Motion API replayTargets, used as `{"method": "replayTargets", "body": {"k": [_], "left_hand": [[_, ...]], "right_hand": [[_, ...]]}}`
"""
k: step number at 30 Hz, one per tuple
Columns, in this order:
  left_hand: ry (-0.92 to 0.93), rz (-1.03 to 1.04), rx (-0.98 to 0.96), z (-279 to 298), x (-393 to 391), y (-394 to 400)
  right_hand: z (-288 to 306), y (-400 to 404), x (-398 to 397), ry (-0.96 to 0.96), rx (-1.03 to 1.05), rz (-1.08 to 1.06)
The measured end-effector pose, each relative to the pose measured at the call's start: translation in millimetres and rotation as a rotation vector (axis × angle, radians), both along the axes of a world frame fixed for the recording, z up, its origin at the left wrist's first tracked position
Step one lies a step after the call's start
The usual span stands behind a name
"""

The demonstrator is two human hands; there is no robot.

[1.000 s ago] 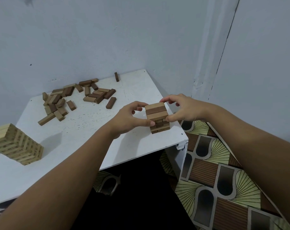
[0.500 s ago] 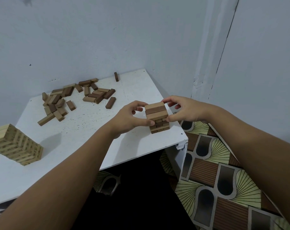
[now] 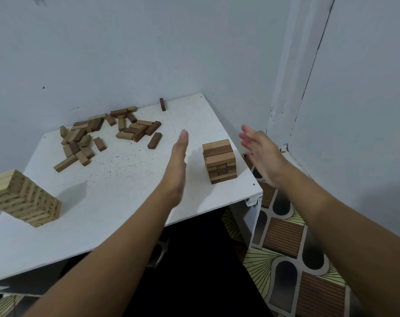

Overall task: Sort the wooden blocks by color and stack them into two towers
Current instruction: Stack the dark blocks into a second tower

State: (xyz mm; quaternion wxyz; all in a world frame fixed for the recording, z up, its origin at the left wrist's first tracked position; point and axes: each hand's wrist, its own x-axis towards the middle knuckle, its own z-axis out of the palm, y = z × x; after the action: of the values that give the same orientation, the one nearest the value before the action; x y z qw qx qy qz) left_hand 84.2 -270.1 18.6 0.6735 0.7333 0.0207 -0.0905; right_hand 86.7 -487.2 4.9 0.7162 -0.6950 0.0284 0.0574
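A short tower of brown blocks [image 3: 219, 161] stands near the right front corner of the white table [image 3: 116, 202]. My left hand [image 3: 177, 165] is flat, fingers straight, a little to the tower's left and not touching it. My right hand [image 3: 260, 154] is spread with straight fingers to the tower's right, past the table edge, also apart from it. A taller tower of pale blocks [image 3: 22, 200] stands at the left front. Several loose brown and tan blocks [image 3: 102, 136] lie scattered at the back left.
One dark block [image 3: 162, 104] stands alone by the back wall. The walls meet in a corner just behind the table's right end. Patterned floor [image 3: 292, 248] lies beyond the table's right edge.
Both hands have let go of the brown tower and pulled apart to either side, fingers straightened. The tower stands on its own.
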Motion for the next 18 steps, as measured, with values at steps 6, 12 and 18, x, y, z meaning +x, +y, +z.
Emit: {"method": "replayTargets", "body": {"k": [6, 12, 18], "left_hand": [[0.068, 0.157, -0.277, -14, -16, -43], [-0.009, 0.095, -0.315, -16, -23, -57], [-0.034, 0.08, -0.299, -19, -26, -59]], "right_hand": [[-9, 43, -11, -0.005, 0.169, -0.051], [-4, 53, -19, 0.005, 0.208, -0.065], [-7, 54, -17, 0.004, 0.236, -0.068]]}}
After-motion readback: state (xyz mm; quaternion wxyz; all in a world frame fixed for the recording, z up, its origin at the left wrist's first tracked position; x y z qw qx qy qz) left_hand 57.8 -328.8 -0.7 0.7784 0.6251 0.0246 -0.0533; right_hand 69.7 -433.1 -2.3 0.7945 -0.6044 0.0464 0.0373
